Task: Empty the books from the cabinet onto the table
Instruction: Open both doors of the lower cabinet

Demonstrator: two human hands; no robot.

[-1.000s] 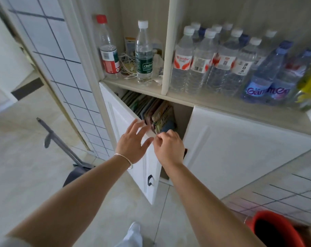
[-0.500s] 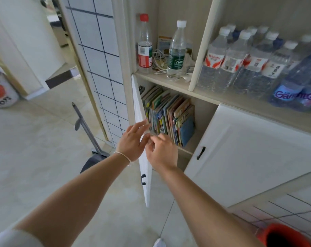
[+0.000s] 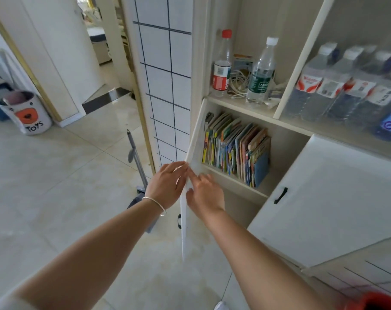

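A row of colourful thin books (image 3: 236, 151) stands upright on the upper shelf of the low cabinet compartment, leaning slightly right. The white left cabinet door (image 3: 191, 173) is swung wide open, seen nearly edge-on. My left hand (image 3: 167, 186), with a silver bracelet at the wrist, rests on the outer face of that door's edge. My right hand (image 3: 204, 195) touches the door's inner face, fingers loosely bent. Neither hand touches the books. The right cabinet door (image 3: 324, 202) is shut.
Above the books, a shelf holds two bottles (image 3: 260, 72) and tangled cables; many water bottles (image 3: 337, 86) fill the section to the right. A dustpan handle (image 3: 134, 153) leans by the tiled wall. A "TOYS" bin (image 3: 25, 113) stands far left, a red bucket (image 3: 378, 302) at bottom right.
The left door has swung from half open to wide open, exposing the whole row of books. Both hands followed the door's edge leftward, and my view shifted left.
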